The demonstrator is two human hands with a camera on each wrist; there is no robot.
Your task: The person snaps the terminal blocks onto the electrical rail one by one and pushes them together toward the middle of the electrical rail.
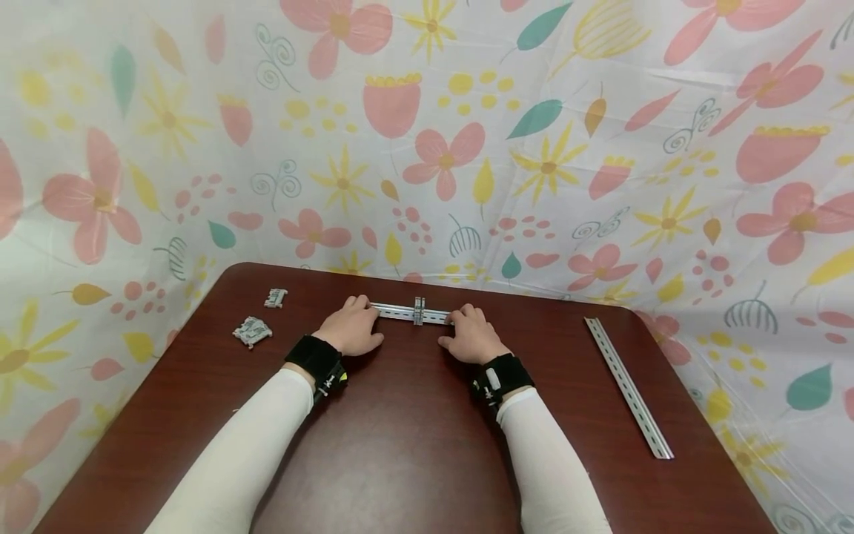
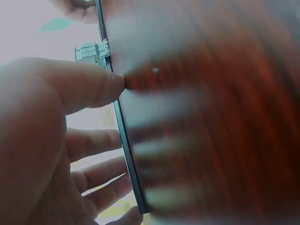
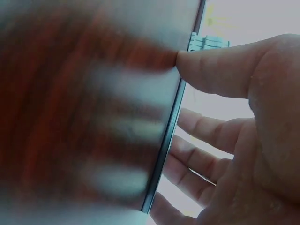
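A short slotted metal DIN rail (image 1: 395, 311) lies crosswise near the far side of the table, with a small group of grey terminal blocks (image 1: 419, 311) standing at about its middle. The left hand (image 1: 350, 326) grips the rail's left part, thumb on the near edge and fingers along the far edge. At the opposite end, the right hand (image 1: 474, 335) holds the rail the same way. The left wrist view shows the rail (image 2: 126, 145) between thumb and fingers, the blocks (image 2: 93, 50) just past the thumb. In the right wrist view the thumb partly hides the blocks (image 3: 210, 42).
To the left sit a pile of grey terminal blocks (image 1: 253, 331) and a smaller grey piece (image 1: 275, 298) behind it. A longer slotted rail (image 1: 627, 386) lies at a slant on the right. Behind the brown table (image 1: 387, 445) hangs a flowered curtain (image 1: 427, 215).
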